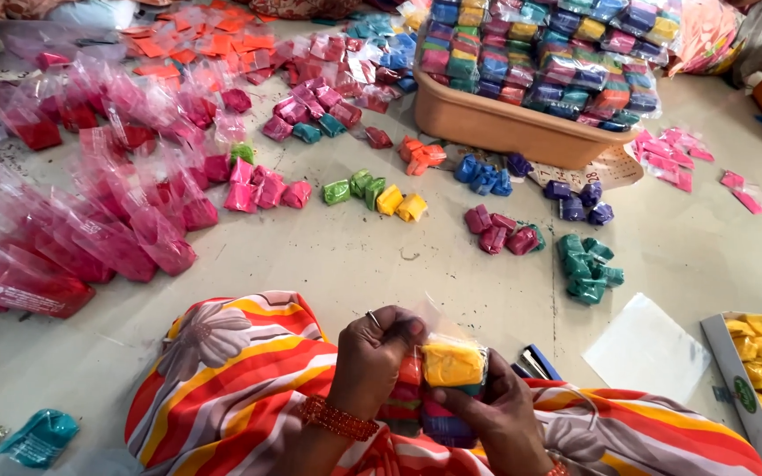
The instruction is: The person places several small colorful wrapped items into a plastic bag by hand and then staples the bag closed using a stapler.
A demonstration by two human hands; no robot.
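While she sits on the floor, both hands meet over her lap around a clear plastic packet [447, 388] stuffed with small colour pouches stacked one on another: a bright yellow one on top, then green, pink and purple below, with orange-red ones alongside. The left hand [377, 353] is pinched shut on the packet's upper left edge; the right hand [496, 414] is clamped around its lower side, thumb pressed on the front. Loose yellow pouches [401, 204], blue ones [484, 176] and teal ones [586, 269] lie in small heaps on the floor ahead, beyond them a tan tub [504, 128] piled with finished packets.
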